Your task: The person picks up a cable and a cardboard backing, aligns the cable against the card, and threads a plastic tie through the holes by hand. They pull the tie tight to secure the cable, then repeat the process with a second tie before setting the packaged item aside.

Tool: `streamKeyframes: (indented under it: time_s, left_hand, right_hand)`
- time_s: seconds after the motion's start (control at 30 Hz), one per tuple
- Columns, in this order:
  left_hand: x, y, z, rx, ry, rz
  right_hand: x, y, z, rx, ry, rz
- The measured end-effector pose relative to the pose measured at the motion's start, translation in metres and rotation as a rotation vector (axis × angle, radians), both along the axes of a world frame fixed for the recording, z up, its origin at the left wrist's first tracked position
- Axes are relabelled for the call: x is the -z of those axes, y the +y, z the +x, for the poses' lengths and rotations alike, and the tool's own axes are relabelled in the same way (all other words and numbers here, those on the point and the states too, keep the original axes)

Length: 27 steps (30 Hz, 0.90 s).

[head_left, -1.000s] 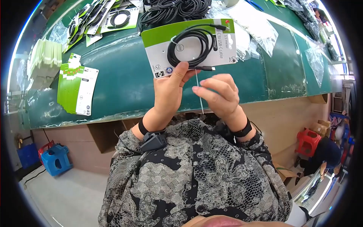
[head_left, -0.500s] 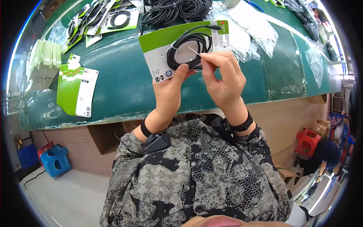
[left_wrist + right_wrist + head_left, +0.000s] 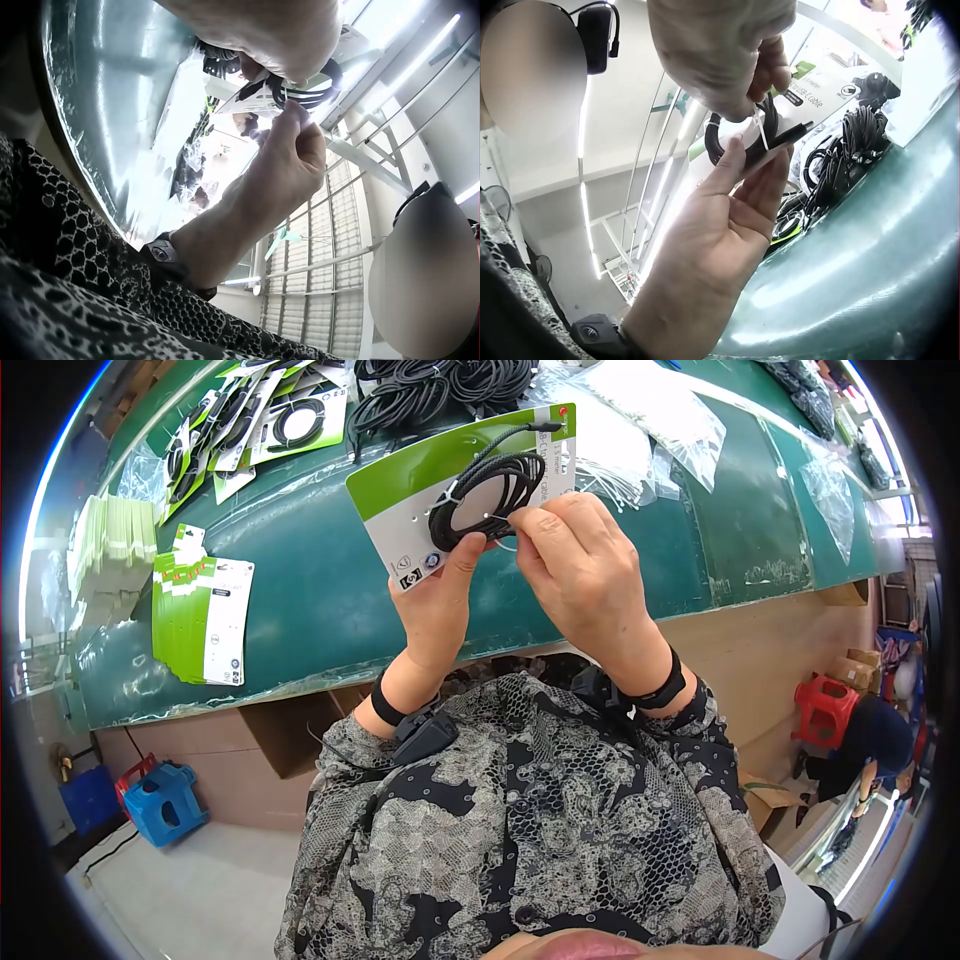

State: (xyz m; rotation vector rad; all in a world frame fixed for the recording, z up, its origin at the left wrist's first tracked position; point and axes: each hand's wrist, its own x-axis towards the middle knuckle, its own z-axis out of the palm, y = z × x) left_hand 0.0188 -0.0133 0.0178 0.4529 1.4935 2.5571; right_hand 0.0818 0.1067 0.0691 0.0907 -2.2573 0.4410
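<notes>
My left hand (image 3: 437, 605) grips a green-and-white printed card (image 3: 385, 495) by its lower edge, thumb in front. A coiled black USB-C cable (image 3: 442, 528) lies against the card's face under that thumb. One cable end runs up to the card's top right corner. My right hand (image 3: 590, 580) pinches a thin white cable tie (image 3: 763, 139) at the lower right of the coil. In the right wrist view the tie passes around the cable strands beside a black plug (image 3: 789, 135). The left wrist view shows the right fingertips close at the coil.
Flat cards (image 3: 200, 622) lie fanned at the left, near a standing stack of cards (image 3: 115, 545). Carded cables (image 3: 298, 425) and loose black cable coils (image 3: 420, 400) lie at the back. A clear bag (image 3: 690, 435) and loose white ties (image 3: 610, 465) are behind the right hand.
The right hand has brought the tie from below the card up to the coil, poked its end over the front, and now pinches it at the coil's lower right. The card has tilted and shifted left.
</notes>
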Motion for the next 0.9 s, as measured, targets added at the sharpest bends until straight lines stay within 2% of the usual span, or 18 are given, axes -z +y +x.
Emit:
streamKeyframes:
  time_s: [0.1, 0.53, 0.77, 0.9]
  left_hand:
    - [-0.004, 0.001, 0.002, 0.028, -0.041, 0.056]
    - [0.003, 0.001, 0.003, -0.008, 0.018, 0.025]
    - [0.008, -0.002, 0.004, -0.083, 0.153, -0.125]
    - [0.008, -0.002, 0.003, -0.094, 0.149, -0.125]
  right_hand:
    - [0.001, 0.000, 0.000, -0.005, -0.022, -0.002]
    - [-0.001, 0.002, 0.000, -0.020, -0.065, 0.028]
    - [-0.001, 0.001, 0.000, -0.015, -0.071, 0.042]
    - [-0.001, 0.000, -0.001, -0.007, -0.059, 0.050]
